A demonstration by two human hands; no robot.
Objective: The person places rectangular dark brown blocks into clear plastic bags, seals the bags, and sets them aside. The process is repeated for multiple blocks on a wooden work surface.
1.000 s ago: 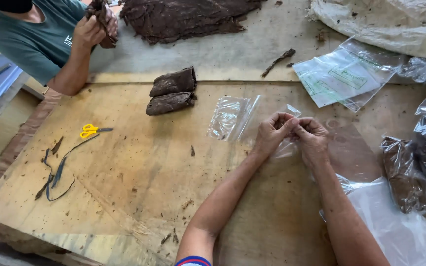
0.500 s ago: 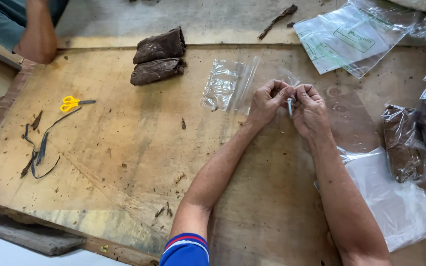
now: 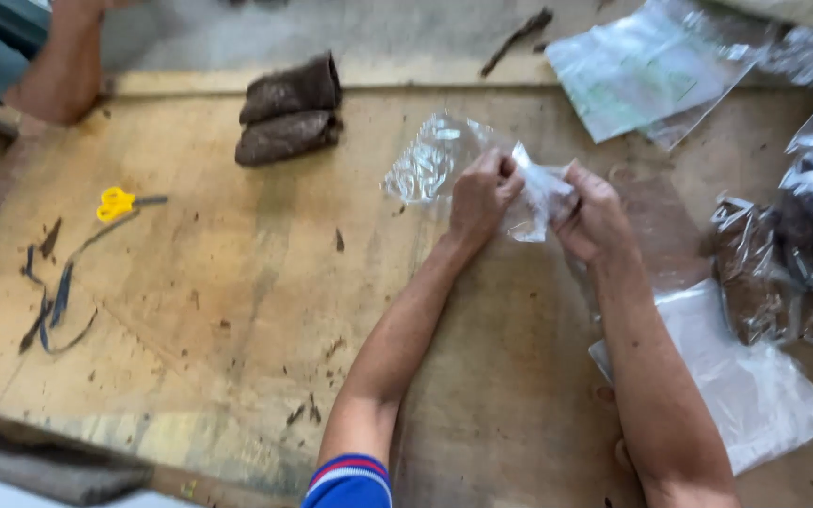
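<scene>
Head view: a person's two bare hands are working over a worn wooden table (image 3: 237, 310).
Fingers: those of the left hand (image 3: 482, 193) and the right hand (image 3: 593, 212) are pinching together on the crumpled mouth of a small clear plastic bag (image 3: 425, 165); both grips are closed on the film, with no gap showing.
Bag position: it is being held just above the tabletop between the hands, its loose end trailing off to the person's left.
Bag contents: it is looking empty and flat, as far as the blur allows.
Progress, judged: the mouth is only being worked apart; nothing is loaded yet.
Near right: flat clear bags (image 3: 736, 386) are lying beside the right forearm; filled bags of dark leaf (image 3: 783, 263) are piling up at the table's right edge.
Far right: more empty clear bags (image 3: 642, 75) are lying across the far edge.
Far centre: two rolled bundles of dark brown leaf (image 3: 289, 108) are resting well apart from the hands.
Far left: yellow-handled scissors (image 3: 119, 202) and dark trimmings (image 3: 49, 301) are lying untouched.
Top left: another person's forearm (image 3: 68, 66) is resting at the table corner.
</scene>
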